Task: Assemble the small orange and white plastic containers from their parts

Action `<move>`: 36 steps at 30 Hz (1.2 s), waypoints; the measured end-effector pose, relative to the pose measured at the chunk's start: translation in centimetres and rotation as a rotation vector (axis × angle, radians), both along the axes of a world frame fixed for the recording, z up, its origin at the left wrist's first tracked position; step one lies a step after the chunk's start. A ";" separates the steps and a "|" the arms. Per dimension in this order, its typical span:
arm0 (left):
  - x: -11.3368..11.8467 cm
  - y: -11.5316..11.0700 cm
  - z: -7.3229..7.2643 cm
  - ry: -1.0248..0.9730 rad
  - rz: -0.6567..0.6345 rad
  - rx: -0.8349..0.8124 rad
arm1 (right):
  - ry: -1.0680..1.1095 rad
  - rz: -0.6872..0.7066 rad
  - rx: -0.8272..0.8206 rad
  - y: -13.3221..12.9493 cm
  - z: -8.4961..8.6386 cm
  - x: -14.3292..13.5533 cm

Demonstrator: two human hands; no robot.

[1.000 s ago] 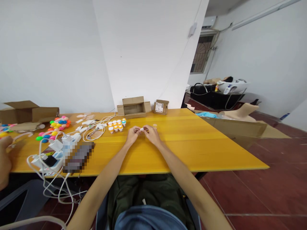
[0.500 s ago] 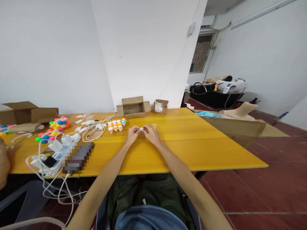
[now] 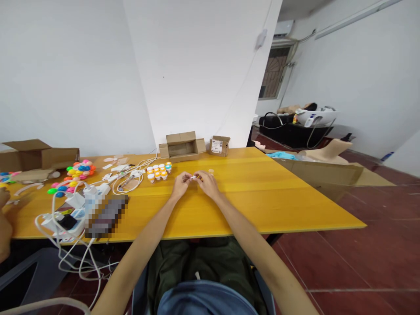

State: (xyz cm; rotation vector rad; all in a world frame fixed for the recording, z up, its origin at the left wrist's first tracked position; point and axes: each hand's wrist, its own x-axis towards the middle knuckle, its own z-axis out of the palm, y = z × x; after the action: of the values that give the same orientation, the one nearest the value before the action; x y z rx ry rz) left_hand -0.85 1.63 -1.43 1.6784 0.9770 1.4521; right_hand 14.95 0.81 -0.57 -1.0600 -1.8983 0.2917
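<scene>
Over the middle of the table [image 3: 262,197], my left hand [image 3: 180,184] and my right hand [image 3: 206,183] meet with fingertips pinched together. Between them is a small white piece with dark marks [image 3: 193,177], mostly covered by the fingers, so its kind does not show. A bit of orange shows at the right fingers. To the left of my left hand stand several small white-and-orange containers [image 3: 158,174] in close rows, one with a teal top. A small pale disc [image 3: 211,171] lies just beyond my right hand.
Open cardboard box [image 3: 182,148] and smaller box [image 3: 219,146] stand against the wall. Leftward lie white cables [image 3: 131,180], a power strip [image 3: 78,221], a blurred dark device [image 3: 108,216] and colourful balls [image 3: 80,169]. Another person's hand [image 3: 4,218] is at the left edge.
The small white piece has turned slightly between my fingertips, while both my hands stay in place. At the far left, the other person's hand has shifted a little.
</scene>
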 end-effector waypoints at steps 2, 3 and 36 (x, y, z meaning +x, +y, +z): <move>0.0 0.1 -0.1 0.000 0.008 -0.003 | -0.001 0.005 0.006 0.0 -0.1 0.0; -0.1 0.1 -0.1 0.000 0.010 -0.007 | -0.003 0.007 0.006 0.0 -0.1 0.1; 0.3 -0.2 0.1 0.016 -0.005 -0.067 | 0.120 0.011 -0.031 0.5 0.0 0.3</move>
State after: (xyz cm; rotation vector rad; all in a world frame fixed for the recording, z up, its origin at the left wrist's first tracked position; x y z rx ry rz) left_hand -0.56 1.45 -1.29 1.6455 1.0183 1.3891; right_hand 15.28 1.36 -0.56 -1.0304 -1.7984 0.3840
